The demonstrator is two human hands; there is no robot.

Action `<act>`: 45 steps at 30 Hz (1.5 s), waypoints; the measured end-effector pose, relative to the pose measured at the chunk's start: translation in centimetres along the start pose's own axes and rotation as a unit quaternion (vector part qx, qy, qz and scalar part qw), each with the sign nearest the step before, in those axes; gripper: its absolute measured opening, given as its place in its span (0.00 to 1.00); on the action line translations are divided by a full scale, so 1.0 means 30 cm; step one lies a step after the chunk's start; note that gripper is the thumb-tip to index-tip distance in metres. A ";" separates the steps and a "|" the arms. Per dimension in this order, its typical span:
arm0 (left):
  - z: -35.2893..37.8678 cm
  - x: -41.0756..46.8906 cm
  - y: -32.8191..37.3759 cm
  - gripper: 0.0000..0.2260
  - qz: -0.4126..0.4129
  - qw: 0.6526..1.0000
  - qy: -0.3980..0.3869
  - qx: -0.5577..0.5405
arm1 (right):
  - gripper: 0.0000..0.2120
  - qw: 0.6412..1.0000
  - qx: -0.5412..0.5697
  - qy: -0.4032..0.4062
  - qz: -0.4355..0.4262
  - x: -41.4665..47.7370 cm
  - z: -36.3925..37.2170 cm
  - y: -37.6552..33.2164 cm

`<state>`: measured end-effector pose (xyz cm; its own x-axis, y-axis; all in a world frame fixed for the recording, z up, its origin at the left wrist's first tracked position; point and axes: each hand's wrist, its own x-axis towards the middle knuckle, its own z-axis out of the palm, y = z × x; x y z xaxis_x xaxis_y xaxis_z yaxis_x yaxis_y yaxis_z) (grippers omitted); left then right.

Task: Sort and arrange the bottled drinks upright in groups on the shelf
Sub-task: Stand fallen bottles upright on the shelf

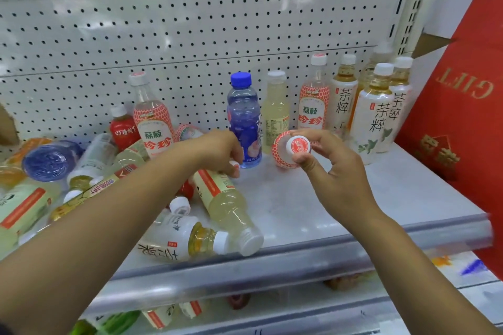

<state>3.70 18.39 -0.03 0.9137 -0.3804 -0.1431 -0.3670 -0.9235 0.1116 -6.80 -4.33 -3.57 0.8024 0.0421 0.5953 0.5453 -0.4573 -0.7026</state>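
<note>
My right hand (336, 171) pinches the white-and-red cap of a lychee bottle (280, 151), which tilts with its cap towards me above the shelf (313, 207). My left hand (217, 151) curls its fingers over a white cap (234, 163) by a lying lychee bottle (187, 130); what that cap belongs to is hidden. Upright at the back stand a blue bottle (243, 117), a pale yellow bottle (275, 111), a lychee bottle (314, 102) and several tea bottles (375, 114). Further left, another lychee bottle (152, 119) and a red bottle (122, 129) stand upright.
A pile of lying bottles (89, 171) covers the shelf's left half; a yellow one (228, 207) and a tea bottle (177, 242) reach the front rail (326, 250). A red gift box (468, 106) leans at the right. A pegboard (190, 30) backs the shelf.
</note>
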 end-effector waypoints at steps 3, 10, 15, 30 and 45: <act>-0.001 0.010 -0.002 0.15 0.010 1.000 -0.001 0.002 | 0.20 1.000 -0.001 -0.003 0.006 0.010 -0.003 0.000; 0.002 -0.009 -0.055 0.13 0.048 0.996 0.044 -0.062 | 0.14 1.000 -0.008 0.003 -0.001 0.040 0.001 0.003; -0.063 -0.070 -0.090 0.09 0.046 0.966 0.141 -0.214 | 0.10 1.000 0.010 0.019 -0.005 0.115 0.011 -0.022; -0.209 0.002 -0.159 0.04 -0.030 0.750 0.435 -0.497 | 0.23 0.984 -0.106 0.045 0.139 0.491 0.060 -0.041; -0.196 0.073 -0.152 0.09 -0.058 0.789 0.445 -0.419 | 0.24 0.985 -0.085 0.084 0.128 0.313 0.086 -0.061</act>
<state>8.39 22.06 4.93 0.8306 0.2339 0.5054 -0.3681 -0.4503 0.8135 0.35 -0.81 2.30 0.8491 -0.2345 0.4734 0.2703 -0.5772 -0.7706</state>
